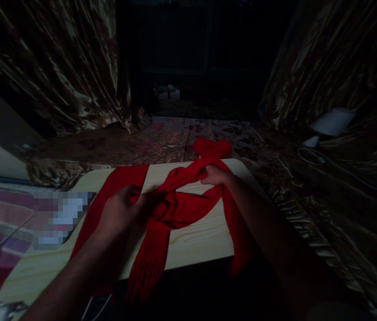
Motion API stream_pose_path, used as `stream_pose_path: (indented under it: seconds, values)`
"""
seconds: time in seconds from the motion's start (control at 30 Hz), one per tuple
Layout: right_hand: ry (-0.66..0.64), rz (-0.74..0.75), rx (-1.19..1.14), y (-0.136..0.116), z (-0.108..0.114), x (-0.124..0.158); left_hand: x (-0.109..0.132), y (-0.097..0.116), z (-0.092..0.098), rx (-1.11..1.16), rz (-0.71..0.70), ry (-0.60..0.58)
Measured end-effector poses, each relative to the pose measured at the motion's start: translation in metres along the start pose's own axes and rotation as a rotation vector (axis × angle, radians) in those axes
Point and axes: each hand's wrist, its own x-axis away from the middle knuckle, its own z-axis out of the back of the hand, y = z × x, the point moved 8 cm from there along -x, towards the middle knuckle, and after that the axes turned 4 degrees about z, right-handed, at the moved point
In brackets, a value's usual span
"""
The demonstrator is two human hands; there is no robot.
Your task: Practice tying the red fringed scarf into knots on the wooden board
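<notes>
A red scarf (188, 209) with a fringed end lies across a pale wooden table (202, 245), twisted into a loop near the middle. My right hand (215, 175) is closed on the scarf at the upper right of that loop. On the left of the loop, my left hand (119, 208) has its fingers curled at the scarf, in dim light and partly smeared. One wide strip of the scarf runs under my left wrist. The fringe hangs over the near edge, and another length drops off the right side. More red cloth (211, 147) lies beyond the table's far edge.
A blurred-out device or sheet (64, 218) rests at the table's left edge, beside striped bedding (1, 223). A small white lamp (333, 121) with a cord stands on the right. Patterned curtains (84, 89) hang on both sides. A white cable (96, 307) shows below the table.
</notes>
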Motion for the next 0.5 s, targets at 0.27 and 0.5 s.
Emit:
stream_pose_path:
  seconds: [0.27, 0.5]
  values:
    - [-0.085, -0.094, -0.520, -0.047, -0.007, -0.030, 0.008, 0.102, -0.102, 0.030, -0.740, -0.647]
    - [0.262, -0.308, -0.585, -0.019, 0.002, -0.050, -0.066, 0.083, -0.157, -0.363, -0.555, -0.612]
